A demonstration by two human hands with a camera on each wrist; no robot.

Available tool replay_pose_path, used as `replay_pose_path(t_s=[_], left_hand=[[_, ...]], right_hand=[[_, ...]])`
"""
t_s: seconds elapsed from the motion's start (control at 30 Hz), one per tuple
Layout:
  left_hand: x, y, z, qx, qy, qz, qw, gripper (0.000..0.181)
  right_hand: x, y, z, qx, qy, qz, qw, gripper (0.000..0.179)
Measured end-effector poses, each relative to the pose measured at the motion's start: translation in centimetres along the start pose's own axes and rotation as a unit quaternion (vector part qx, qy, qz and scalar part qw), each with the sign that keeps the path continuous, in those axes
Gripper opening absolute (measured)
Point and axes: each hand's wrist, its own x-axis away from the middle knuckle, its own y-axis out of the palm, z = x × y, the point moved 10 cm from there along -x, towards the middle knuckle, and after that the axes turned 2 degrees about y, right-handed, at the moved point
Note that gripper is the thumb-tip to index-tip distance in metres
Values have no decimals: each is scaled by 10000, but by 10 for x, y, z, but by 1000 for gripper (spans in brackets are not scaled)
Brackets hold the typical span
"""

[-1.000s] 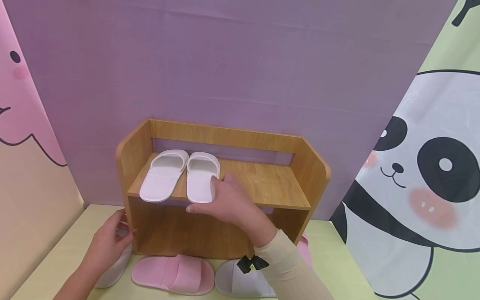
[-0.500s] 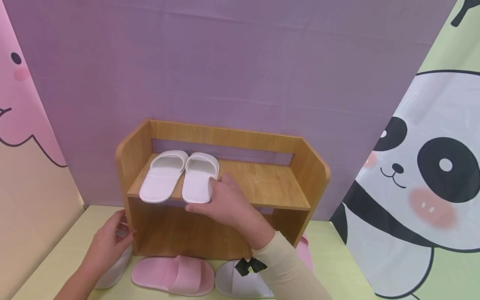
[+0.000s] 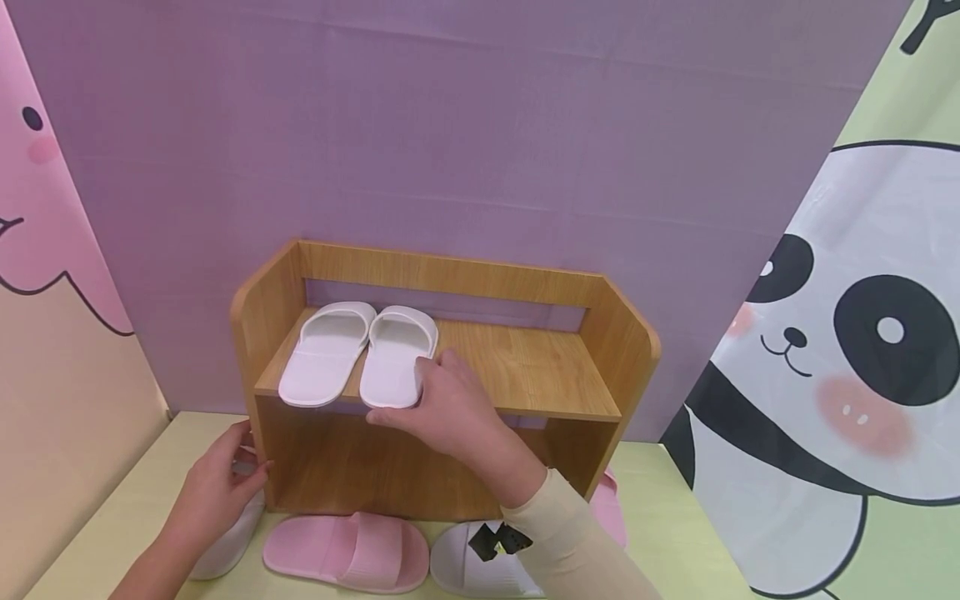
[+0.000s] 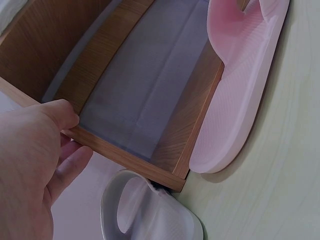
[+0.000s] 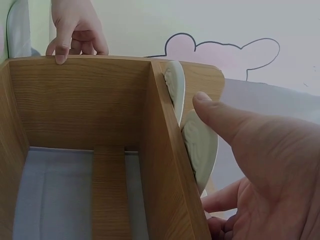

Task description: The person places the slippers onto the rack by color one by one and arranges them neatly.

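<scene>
Two white slippers lie side by side on the upper board of a wooden shoe rack (image 3: 532, 367), heels to the front: the left slipper (image 3: 318, 367) and the right slipper (image 3: 393, 375). My right hand (image 3: 459, 417) holds the right slipper's heel corner, thumb at the heel end and fingers along its right side. In the right wrist view that thumb (image 5: 212, 112) is over the slipper's sole edge. At the rack's left side panel, my left hand (image 3: 213, 487) grips the front edge; in the left wrist view its thumb (image 4: 62, 114) is on the inner side, other fingers outside.
Before the rack lie a pink slipper (image 3: 330, 546) and a white slipper (image 3: 457, 558), partly covered by my right sleeve. Another white slipper (image 3: 228, 546) lies left under my left hand. Pink footwear (image 3: 609, 508) shows at the rack's right. A purple backdrop (image 3: 450, 125) stands behind.
The right slipper on the upper board has shifted left, its heel swinging toward the left slipper, with my right hand moving along. My left hand stays at the rack's side.
</scene>
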Motion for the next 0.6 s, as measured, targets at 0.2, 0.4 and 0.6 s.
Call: replay_pose_path(t_s=[0.2, 0.4, 0.6], left_hand=[[1, 0, -1, -19, -9, 3, 10000, 65], [2, 0, -1, -11, -23, 40, 10000, 64], [0, 0, -1, 20, -20, 48, 10000, 64]], right_hand=[[2, 0, 3, -204, 121, -12, 9997, 72], [6, -2, 6, -379, 125, -45, 9992, 68], [12, -10, 8, -605, -50, 100, 9981, 70]])
